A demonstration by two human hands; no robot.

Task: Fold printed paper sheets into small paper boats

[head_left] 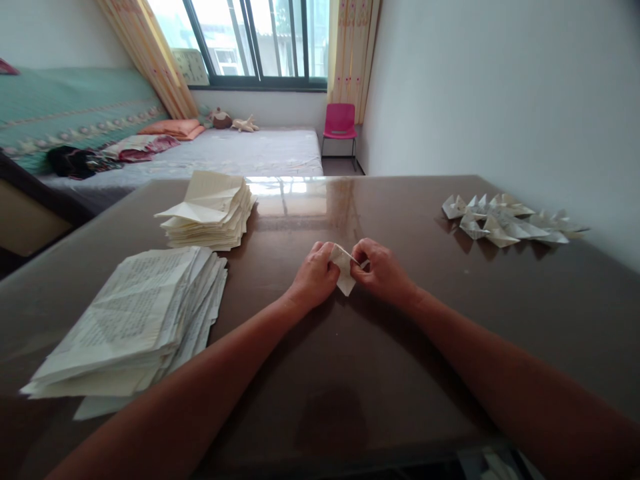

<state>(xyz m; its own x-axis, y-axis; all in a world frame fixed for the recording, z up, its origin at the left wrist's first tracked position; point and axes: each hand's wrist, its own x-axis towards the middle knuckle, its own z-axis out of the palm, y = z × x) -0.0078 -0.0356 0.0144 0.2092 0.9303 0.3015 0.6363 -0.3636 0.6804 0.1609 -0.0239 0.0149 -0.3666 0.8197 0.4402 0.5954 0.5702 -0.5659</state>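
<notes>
A small folded piece of paper is held between both hands above the middle of the brown table. My left hand pinches its left side, thumb toward me. On the other side, my right hand grips the right edge between thumb and curled fingers. One pointed corner of the paper hangs down between the hands. Part of the sheet is hidden behind the fingers, so its full folded shape cannot be made out.
On the left lie a stack of printed sheets and, behind it, a stack of yellowish paper. Several folded paper boats stand at the right by the wall. Beyond the table are a bed and a pink chair.
</notes>
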